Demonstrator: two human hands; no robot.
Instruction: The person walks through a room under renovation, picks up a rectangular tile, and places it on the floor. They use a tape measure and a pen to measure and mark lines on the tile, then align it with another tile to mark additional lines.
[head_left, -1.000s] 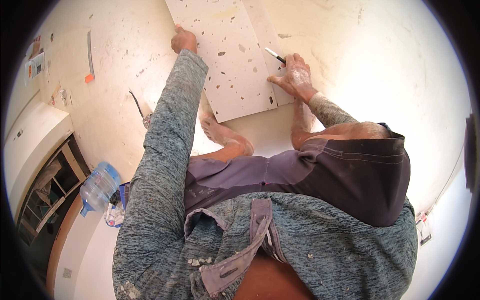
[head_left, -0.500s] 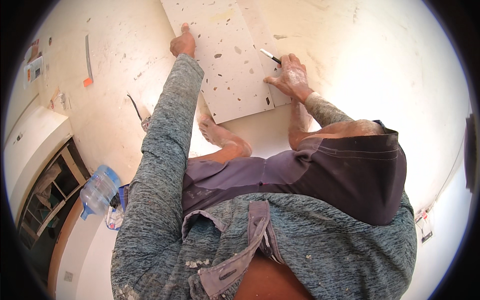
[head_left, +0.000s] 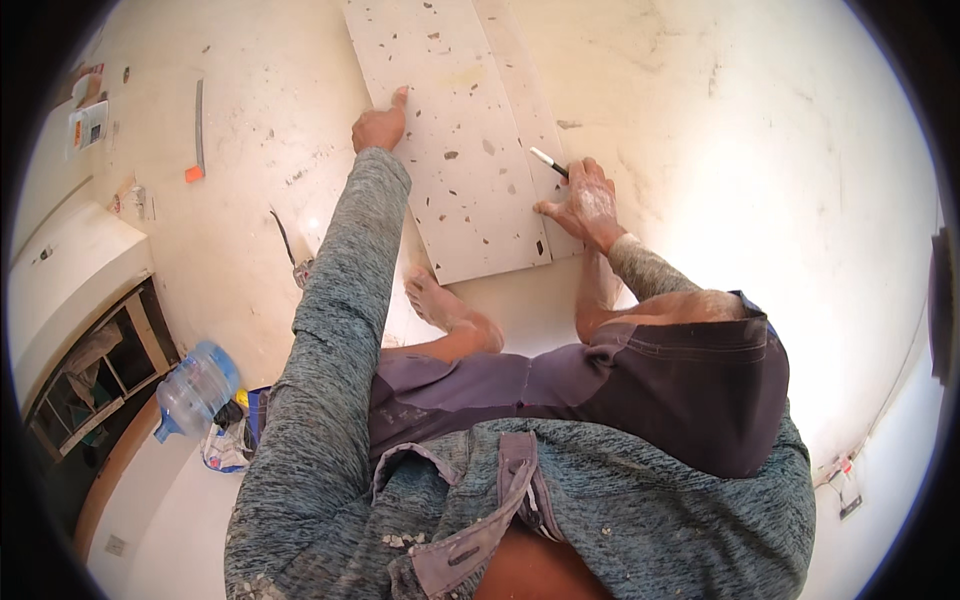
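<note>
Hands [head_left: 380,127] [head_left: 585,205] on speckled tile [head_left: 455,150]; pen [head_left: 547,161]

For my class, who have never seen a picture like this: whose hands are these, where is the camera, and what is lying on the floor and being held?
The camera sits on a person's head and looks down, so the round picture bends at its rim. The person squats on a pale floor. The left hand presses on the edge of a speckled tile lying flat. The right hand rests on the tile's other side and holds a pen. A bare foot stands by the tile. A plastic water bottle lies to the left.
</note>
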